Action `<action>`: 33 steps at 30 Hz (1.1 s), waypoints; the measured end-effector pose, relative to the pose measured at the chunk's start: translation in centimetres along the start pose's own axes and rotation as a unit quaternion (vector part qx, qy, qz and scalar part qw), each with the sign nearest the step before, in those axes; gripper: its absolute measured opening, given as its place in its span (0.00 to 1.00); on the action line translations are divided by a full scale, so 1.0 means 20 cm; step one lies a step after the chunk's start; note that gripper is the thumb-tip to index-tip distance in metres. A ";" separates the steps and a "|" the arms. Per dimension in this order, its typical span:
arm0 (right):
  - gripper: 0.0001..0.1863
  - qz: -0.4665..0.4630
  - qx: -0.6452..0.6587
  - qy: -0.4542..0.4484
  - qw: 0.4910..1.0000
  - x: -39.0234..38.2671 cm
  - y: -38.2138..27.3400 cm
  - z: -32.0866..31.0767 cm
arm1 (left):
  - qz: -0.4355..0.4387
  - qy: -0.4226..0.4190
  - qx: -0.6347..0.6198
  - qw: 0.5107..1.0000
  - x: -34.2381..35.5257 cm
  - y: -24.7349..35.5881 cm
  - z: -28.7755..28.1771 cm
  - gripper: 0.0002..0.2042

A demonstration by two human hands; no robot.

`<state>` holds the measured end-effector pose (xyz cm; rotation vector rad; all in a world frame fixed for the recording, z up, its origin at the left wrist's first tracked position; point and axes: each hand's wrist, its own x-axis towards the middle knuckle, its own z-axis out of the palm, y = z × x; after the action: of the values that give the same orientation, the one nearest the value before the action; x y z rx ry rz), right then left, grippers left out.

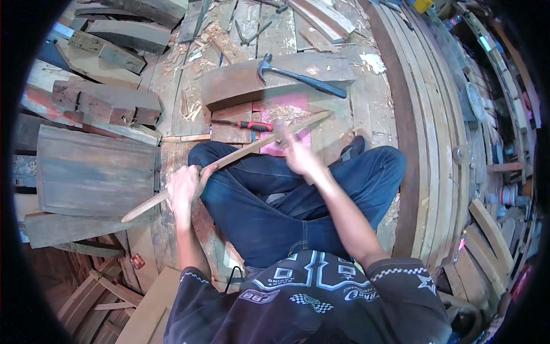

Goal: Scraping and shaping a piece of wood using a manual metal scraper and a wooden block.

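A long, thin wooden strip (243,151) with tapered ends slants across my lap, its lower end out to the left. My left hand (189,184) is wrapped round it beside my knee. Over the strip's upper part is my right hand (297,153), smeared by motion; its fingers and anything in them are hidden by the blur. Just beyond the strip lies a tool with a red-and-black handle (255,125) and a thin dark shaft. A claw hammer (306,79) with a dark handle rests on a thick wooden beam (232,87) farther off.
Pliers (250,35) lie on the plank floor at the far side, among wood shavings (195,112). Curved timber pieces (100,166) are piled at the left. Long stacked boards (432,132) run along the right, with more offcuts (487,246) beyond them.
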<state>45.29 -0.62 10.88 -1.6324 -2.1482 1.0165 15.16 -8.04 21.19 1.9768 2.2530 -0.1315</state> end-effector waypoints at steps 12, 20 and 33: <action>0.36 0.112 -0.015 -0.035 0.993 0.02 0.10 -0.10 | 0.013 0.033 0.002 0.999 -0.03 -0.03 0.02 0.32; 0.35 -0.026 0.000 -0.048 0.998 -0.12 -0.24 0.02 | 0.003 -0.009 -0.029 1.000 -0.03 -0.04 0.01 0.31; 0.36 -0.055 0.031 -0.098 0.993 -0.13 -0.47 0.03 | -0.001 -0.022 -0.003 1.000 0.00 -0.10 0.03 0.32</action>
<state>38.97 -4.42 17.24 -1.4223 -2.2748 1.2420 13.26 -8.49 20.49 1.9488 2.2264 -0.1651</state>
